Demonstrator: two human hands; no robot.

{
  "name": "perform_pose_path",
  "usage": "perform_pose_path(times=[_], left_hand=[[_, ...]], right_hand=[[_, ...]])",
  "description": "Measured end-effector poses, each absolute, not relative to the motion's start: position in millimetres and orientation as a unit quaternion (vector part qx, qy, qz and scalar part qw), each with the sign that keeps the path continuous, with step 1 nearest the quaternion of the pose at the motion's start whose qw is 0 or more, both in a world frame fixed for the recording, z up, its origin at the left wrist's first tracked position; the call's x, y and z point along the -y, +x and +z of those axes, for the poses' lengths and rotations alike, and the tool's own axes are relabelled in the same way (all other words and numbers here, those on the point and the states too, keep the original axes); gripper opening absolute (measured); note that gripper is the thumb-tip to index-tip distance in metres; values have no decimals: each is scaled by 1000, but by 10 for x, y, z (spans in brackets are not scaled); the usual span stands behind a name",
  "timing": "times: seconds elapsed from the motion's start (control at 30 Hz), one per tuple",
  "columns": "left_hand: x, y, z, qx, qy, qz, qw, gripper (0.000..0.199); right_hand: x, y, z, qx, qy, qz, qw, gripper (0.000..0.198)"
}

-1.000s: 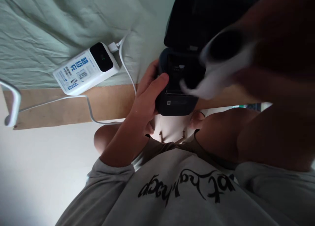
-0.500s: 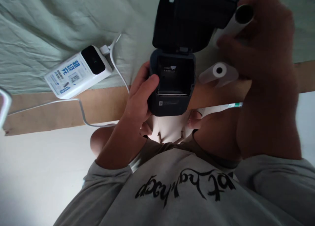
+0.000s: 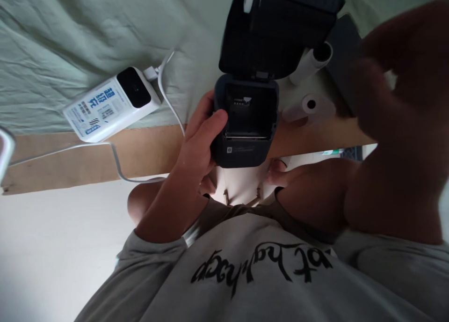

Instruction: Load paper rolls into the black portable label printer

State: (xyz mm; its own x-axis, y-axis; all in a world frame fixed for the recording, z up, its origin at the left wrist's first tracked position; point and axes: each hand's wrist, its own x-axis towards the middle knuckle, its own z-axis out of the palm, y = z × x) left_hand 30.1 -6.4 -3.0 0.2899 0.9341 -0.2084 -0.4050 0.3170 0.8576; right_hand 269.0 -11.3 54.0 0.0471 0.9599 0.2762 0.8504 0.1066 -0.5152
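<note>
Two white rolls [image 3: 306, 69] noted just to the right of the dark device [image 3: 242, 157], which is above the wooden edge [image 3: 326, 134], lid [image 3: 280, 36] raised. My left hand [image 3: 196, 142] is closed around the device's near-left side. My right hand [image 3: 400, 78] is blurred beyond the rolls; I cannot tell its spread or contents. Recommendation: grip firmly, hold level, leave the compartment [image 3: 250, 118] unobstructed.

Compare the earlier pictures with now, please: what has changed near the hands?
The right hand has moved the white paper roll from over the black printer to beside its open lid, let it go and drawn away to the right. The left hand still grips the printer, and the white power bank stays in place, cable plugged in.
</note>
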Motion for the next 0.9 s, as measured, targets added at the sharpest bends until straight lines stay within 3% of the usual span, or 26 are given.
perform_pose_path(times=[0.13, 0.27, 0.47, 0.73, 0.9], left_hand=[[53, 293, -97, -335, 350, 486, 727, 22], [53, 302, -98, -334, 341, 489, 731, 25], [43, 296, -100, -341, 362, 486, 719, 26], [22, 311, -168, -313, 383, 509, 704, 27], [33, 329, -153, -340, 371, 500, 705, 24]], right_hand=[[176, 2653, 310, 773, -596, 32, 214, 42], [148, 2661, 108, 777, -604, -4, 174, 35], [111, 2620, 3, 753, -580, 91, 297, 48], [102, 2591, -96, 800, -516, 64, 299, 33], [103, 2601, -48, 760, -500, 96, 404, 58]])
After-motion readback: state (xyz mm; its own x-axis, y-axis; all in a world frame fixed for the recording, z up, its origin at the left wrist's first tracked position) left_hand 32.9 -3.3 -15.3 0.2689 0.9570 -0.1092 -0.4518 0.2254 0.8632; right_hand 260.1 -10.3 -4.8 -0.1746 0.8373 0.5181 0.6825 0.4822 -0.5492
